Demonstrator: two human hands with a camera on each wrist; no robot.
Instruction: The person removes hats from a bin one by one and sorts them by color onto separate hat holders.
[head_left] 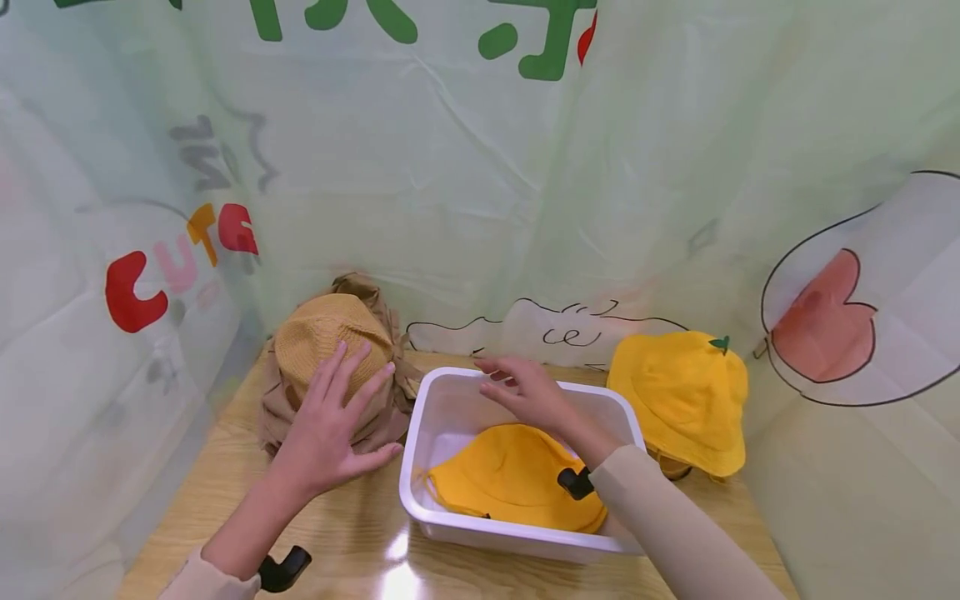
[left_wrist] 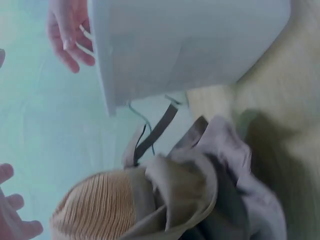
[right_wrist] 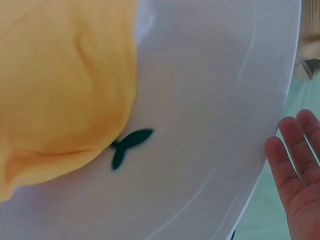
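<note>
My left hand (head_left: 326,433) is held with fingers spread in front of a tan woven hat (head_left: 315,333); I cannot tell whether it touches. That hat sits with brown cloth (head_left: 378,429) around and beneath it, also seen in the left wrist view. A white plastic bin (head_left: 517,542) stands to the right, a yellow hat (head_left: 506,467) lying flattened inside. In the right wrist view this hat shows a green leaf sprout (right_wrist: 131,141). Over the bin's far side is my right hand (head_left: 532,396), fingers loosely bent and holding nothing. Its fingertips (right_wrist: 276,145) appear beside the rim.
A second yellow hat (head_left: 678,400) with a green sprout rests right of the bin, partly behind its corner. The wooden table (head_left: 360,546) is enclosed at the back and sides by a printed pale curtain (head_left: 480,208). Black wrist cameras (head_left: 285,569) sit near both sleeves.
</note>
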